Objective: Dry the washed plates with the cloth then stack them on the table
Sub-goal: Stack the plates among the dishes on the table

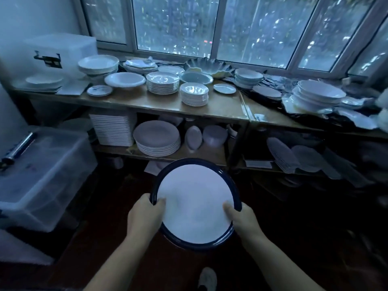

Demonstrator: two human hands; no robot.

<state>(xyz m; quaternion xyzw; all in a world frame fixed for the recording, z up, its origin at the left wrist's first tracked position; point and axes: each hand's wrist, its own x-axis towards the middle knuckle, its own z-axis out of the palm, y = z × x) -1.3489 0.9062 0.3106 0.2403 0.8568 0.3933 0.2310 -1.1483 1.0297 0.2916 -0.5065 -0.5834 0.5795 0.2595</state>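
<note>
As left hand (142,215) and right hand (243,219) grip opposite rims, thumbs on top, blue-rimmed plate (195,204) hangs level, probably for carrying to table (224,106).

Dim bluish light; a wide window (174,24) with pale frames spans the back; white wall (31,13) at left; long wooden table (126,100) with a lower shelf (210,152); dark floor (100,238).
</note>
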